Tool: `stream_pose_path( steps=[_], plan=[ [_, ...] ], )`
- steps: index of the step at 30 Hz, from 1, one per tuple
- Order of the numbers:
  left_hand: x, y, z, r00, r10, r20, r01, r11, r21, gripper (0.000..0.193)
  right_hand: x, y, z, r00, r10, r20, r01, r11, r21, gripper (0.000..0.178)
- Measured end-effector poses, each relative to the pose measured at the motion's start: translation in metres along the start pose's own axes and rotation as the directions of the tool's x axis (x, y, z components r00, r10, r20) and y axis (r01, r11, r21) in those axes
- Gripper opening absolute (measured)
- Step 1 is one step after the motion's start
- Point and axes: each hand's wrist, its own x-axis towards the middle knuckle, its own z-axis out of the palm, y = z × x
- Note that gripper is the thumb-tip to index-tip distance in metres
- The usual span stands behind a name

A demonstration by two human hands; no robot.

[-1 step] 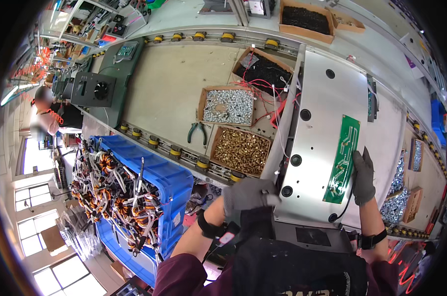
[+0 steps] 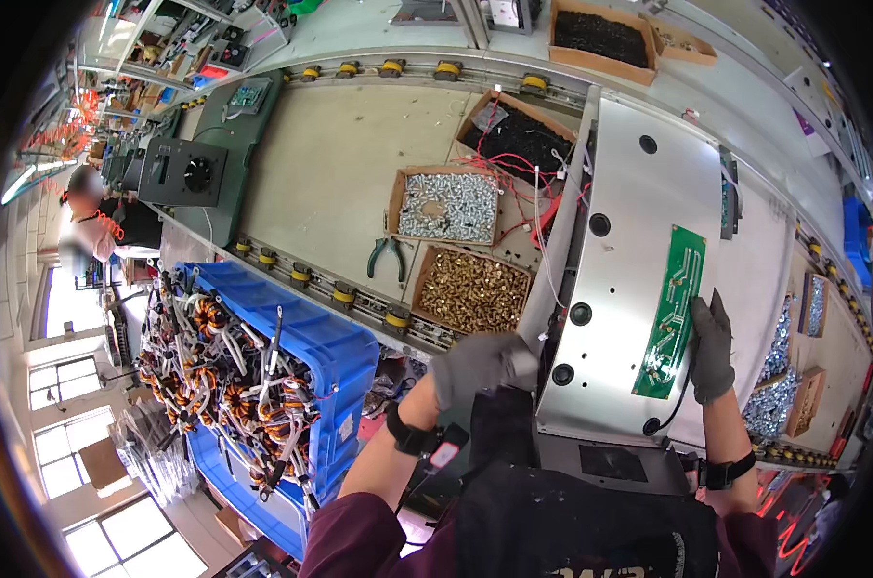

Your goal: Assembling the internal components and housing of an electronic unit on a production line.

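Note:
A long green circuit board [image 2: 674,313] lies on a silver metal panel [image 2: 614,279] with round black feet. My right hand [image 2: 713,352], in a grey glove, rests at the board's right edge with its fingers stretched out. Below that hand a thin black cable [image 2: 681,400] curves to a black fitting in the panel. My left hand [image 2: 480,371], gloved too, hovers left of the panel's near corner, close to the box of brass-coloured fasteners [image 2: 473,292]. Motion smears its fingers, so I cannot make out anything in them.
Beyond the brass-coloured fasteners are a box of silver screws [image 2: 446,207], a box of black parts [image 2: 513,135] with red wires, and pliers [image 2: 386,258]. A blue crate [image 2: 345,361] of wired coils stands at left. Roller rails [image 2: 345,294] edge the bench.
My left hand has shifted slightly up and to the left, away from the panel's near corner. My right hand and the circuit board stay together as before.

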Motion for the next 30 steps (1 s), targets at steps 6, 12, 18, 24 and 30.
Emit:
stream_pose_path(
  steps=[6, 12, 18, 24, 30],
  plan=[
    [0.053, -0.064, -0.034, 0.783, -0.001, -0.622, 0.429, 0.724, 0.540, 0.030, 0.005, 0.000, 0.007, 0.998, -0.046, 0.041, 0.048, 0.998, -0.044, 0.037],
    [0.067, -0.094, -0.047, 0.856, -0.046, -0.514, 0.355, 0.776, 0.522, 0.024, 0.005, -0.001, 0.006, 0.998, -0.050, 0.032, 0.053, 0.995, -0.087, 0.038],
    [0.054, -0.098, -0.056, 0.802, -0.012, -0.598, 0.190, 0.953, 0.235, 0.021, 0.007, -0.002, 0.007, 0.991, -0.076, 0.112, 0.088, 0.990, -0.106, 0.040],
    [0.068, -0.087, -0.020, 0.775, 0.049, -0.630, 0.366, 0.777, 0.512, 0.019, 0.007, -0.006, 0.006, 0.989, -0.075, 0.130, 0.088, 0.991, -0.099, 0.033],
    [0.050, -0.088, -0.018, 0.736, 0.086, -0.671, 0.095, 0.969, 0.229, 0.014, 0.010, -0.001, -0.005, 0.986, -0.056, 0.154, 0.059, 0.998, -0.012, 0.036]
  ],
)
